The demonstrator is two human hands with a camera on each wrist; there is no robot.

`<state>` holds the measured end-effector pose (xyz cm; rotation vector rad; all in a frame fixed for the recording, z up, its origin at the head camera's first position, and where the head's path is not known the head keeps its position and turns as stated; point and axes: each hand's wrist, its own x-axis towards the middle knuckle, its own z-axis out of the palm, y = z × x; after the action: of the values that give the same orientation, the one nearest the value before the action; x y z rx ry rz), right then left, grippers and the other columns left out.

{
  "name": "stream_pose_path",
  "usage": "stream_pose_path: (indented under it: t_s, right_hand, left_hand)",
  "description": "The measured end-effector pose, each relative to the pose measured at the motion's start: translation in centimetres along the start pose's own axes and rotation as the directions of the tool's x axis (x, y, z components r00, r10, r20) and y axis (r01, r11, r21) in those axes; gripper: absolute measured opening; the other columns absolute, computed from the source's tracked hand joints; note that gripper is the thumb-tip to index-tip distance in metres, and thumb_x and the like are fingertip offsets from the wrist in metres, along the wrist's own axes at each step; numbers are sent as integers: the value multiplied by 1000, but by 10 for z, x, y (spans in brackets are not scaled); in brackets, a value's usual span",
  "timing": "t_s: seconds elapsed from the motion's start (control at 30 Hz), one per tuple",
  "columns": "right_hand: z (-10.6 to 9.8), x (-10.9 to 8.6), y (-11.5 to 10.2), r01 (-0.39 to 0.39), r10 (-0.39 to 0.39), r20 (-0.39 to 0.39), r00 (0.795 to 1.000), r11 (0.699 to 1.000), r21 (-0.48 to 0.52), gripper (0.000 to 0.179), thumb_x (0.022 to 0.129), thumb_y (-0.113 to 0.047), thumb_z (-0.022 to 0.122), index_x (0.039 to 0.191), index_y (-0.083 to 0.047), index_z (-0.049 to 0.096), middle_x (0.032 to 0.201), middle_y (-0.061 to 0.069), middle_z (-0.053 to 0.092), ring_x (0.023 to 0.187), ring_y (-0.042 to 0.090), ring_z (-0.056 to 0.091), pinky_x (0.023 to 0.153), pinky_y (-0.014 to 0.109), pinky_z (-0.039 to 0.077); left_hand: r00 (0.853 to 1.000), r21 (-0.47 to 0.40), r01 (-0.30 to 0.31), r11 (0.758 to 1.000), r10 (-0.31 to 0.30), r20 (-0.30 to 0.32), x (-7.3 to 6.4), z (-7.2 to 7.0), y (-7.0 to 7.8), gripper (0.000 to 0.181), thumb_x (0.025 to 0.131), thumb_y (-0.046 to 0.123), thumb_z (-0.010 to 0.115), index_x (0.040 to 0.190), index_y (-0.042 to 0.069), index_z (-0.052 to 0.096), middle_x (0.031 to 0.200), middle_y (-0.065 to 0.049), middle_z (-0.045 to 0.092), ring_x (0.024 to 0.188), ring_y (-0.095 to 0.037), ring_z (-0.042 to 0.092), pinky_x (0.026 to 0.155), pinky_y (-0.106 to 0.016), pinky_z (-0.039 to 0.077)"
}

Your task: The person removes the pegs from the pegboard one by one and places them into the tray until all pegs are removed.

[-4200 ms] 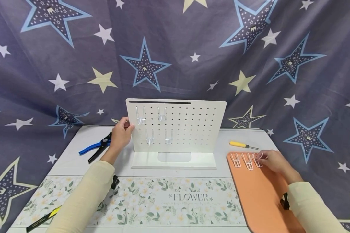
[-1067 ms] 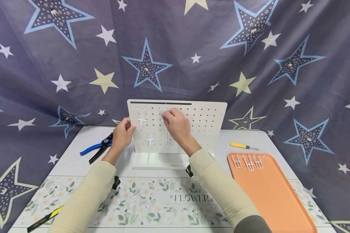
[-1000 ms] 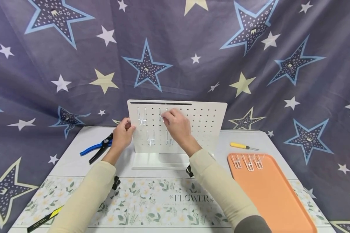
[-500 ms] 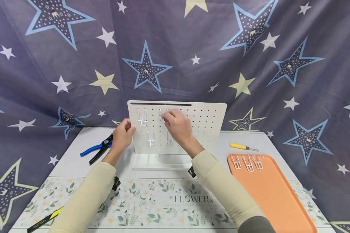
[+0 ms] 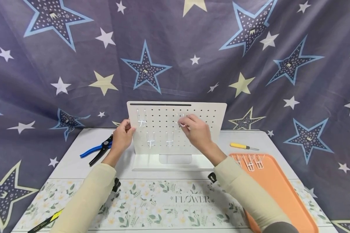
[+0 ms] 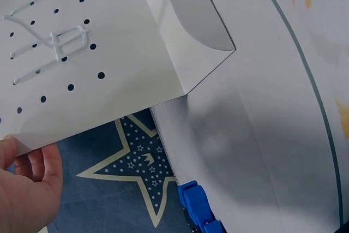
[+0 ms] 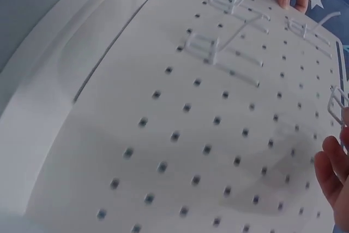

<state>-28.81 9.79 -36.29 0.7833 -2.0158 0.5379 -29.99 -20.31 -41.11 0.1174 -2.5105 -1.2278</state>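
Note:
A white pegboard [image 5: 160,149] stands upright on its base. My left hand [image 5: 122,137] grips its left edge, thumb on the front and fingers behind, as the left wrist view shows. My right hand [image 5: 196,131] pinches a white wire hook [image 7: 331,102] against the upper middle of the board; the fingers partly hide the hook. Three more wire hooks hang on the board's left half: an upper hook [image 5: 142,119], a lower left hook [image 5: 150,139] and another lower hook [image 5: 169,139]. Loose wire hooks [image 5: 250,164] lie at the far end of an orange tray [image 5: 283,191].
Blue and black pliers [image 5: 105,145] lie left of the board, behind my left forearm. A yellow-handled tool [image 5: 239,146] lies beyond the tray. A black and yellow tool [image 5: 45,223] sits at the near left. The tabletop [image 5: 75,161] meets a star-patterned curtain [image 5: 169,38] behind.
My right hand went from the tray to the upper second hook on the board, then shifted right with that hook, leaving those holes bare. My left hand stayed on the board's edge.

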Motion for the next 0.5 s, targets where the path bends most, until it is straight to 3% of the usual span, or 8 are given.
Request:
stream_pose_path:
  t_s: [0.33,0.5]
  right_hand:
    - [-48,-31,47,-124,121,67,990,991,51,11,84,-7,81,93,-10,75,93,6,74,73,21,72,63,33,57]
    - [-73,-48,71,-238,231,116,966,970,43,10,84,-6,81,92,-9,76,90,8,73,73,24,70,63,39,56]
  left_hand:
    - [1000,-6,1,1000,-1,-2,-1,-1,2,20,105,19,55,121,6,58,114,-19,68,97,-31,59,85,-42,47]
    - [1000,0,-1,1000,1,5,-1,-1,2,21,105,19,55,122,6,57,116,-19,68,99,-32,60,87,-44,48]
